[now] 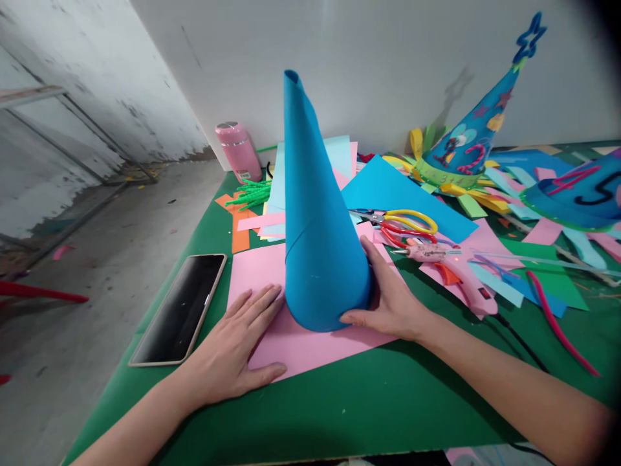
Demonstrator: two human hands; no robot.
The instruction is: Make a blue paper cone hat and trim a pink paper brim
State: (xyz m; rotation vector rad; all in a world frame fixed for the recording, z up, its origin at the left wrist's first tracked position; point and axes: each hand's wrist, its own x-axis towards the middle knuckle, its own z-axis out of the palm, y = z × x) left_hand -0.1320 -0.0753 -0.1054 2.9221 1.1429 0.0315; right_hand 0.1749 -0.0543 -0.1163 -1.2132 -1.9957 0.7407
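A tall blue paper cone (323, 259) stands upright on a sheet of pink paper (276, 346), its rolled tip slightly open at the top. My right hand (391, 298) wraps round the cone's lower right side, thumb at the front of the base and fingers behind. Flat on the pink sheet lies my left hand (245, 343), fingers stretched out, with fingertips close to the cone's lower left edge. Whether those fingertips touch the cone I cannot tell.
A phone (182, 307) lies left, near the table edge. Right of the cone are scissors (407, 223) and a pink glue gun (460, 275) with a cord. Behind stand a pink bottle (239, 152), green pipe cleaners (250, 194) and a decorated cone hat (468, 139) among paper strips.
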